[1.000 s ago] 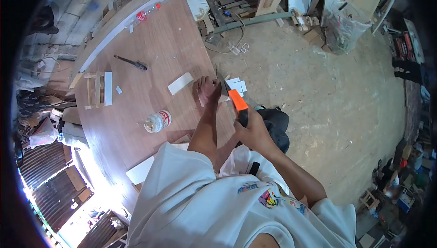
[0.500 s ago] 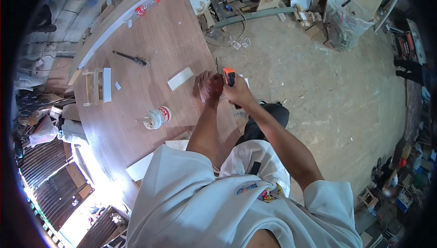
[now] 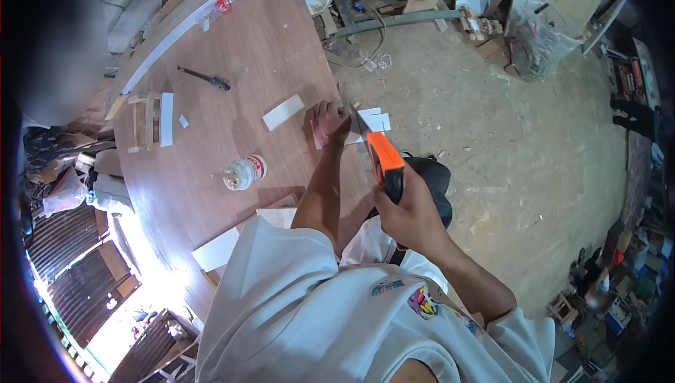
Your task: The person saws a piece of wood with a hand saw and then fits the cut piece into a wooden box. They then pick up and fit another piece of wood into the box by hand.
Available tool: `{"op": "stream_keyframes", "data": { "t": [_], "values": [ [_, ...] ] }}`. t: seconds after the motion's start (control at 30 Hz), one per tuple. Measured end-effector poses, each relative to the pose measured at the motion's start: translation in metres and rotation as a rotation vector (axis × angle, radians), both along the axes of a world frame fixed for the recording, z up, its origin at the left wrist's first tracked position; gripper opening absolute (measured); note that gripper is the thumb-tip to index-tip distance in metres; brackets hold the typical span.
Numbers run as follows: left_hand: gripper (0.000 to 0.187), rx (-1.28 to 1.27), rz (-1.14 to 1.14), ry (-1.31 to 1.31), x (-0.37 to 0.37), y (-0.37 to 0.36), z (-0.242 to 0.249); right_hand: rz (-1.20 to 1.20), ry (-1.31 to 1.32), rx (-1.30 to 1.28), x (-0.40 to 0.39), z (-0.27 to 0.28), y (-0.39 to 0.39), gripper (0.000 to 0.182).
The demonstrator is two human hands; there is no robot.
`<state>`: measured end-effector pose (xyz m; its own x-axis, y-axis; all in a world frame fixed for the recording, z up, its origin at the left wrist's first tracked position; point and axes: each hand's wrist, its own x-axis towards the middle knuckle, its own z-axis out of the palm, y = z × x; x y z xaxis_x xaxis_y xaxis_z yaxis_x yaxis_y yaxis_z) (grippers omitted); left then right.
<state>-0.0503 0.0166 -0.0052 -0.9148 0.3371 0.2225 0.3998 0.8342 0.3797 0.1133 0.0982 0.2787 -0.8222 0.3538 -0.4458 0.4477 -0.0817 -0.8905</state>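
My right hand (image 3: 411, 215) is wrapped round the orange and black handle of a saw (image 3: 387, 159), whose blade points up and left toward the table edge. A white board (image 3: 375, 120) with notches juts past that edge beside the blade. My left hand (image 3: 330, 123) presses on the board at the table's edge, fingers bent; part of the board is hidden under it. Just left of this hand lies a small white block (image 3: 284, 113). A clear jar (image 3: 244, 173) with a red and white label stands nearer my body.
On the wooden table (image 3: 232, 123) are a dark tool (image 3: 204, 78), a plastic bottle (image 3: 228, 3), a small wooden frame (image 3: 145, 121) and white strips. Boards (image 3: 218, 249) lie by my body. A plastic bag (image 3: 540, 42) and scrap wood are on the floor.
My right hand has drawn the saw back toward my body and to the right, showing more blade and the notched board. My left hand stays at the table edge.
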Motion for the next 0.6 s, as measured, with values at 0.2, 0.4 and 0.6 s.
{"op": "stream_keyframes", "data": {
  "t": [0.2, 0.4, 0.6],
  "values": [
    [0.016, 0.032, -0.072, 0.052, 0.002, -0.002, 0.005, 0.021, -0.058, 0.091, -0.010, -0.056, 0.005, 0.015],
    [0.007, 0.080, -0.179, 0.013, -0.002, -0.010, 0.010, -0.013, 0.069, 0.147, -0.109, -0.163, 0.014, 0.013],
    [0.006, 0.135, -0.084, 0.108, 0.002, -0.001, 0.005, 0.001, -0.111, 0.145, -0.082, -0.161, 0.006, 0.017]
  ]
}}
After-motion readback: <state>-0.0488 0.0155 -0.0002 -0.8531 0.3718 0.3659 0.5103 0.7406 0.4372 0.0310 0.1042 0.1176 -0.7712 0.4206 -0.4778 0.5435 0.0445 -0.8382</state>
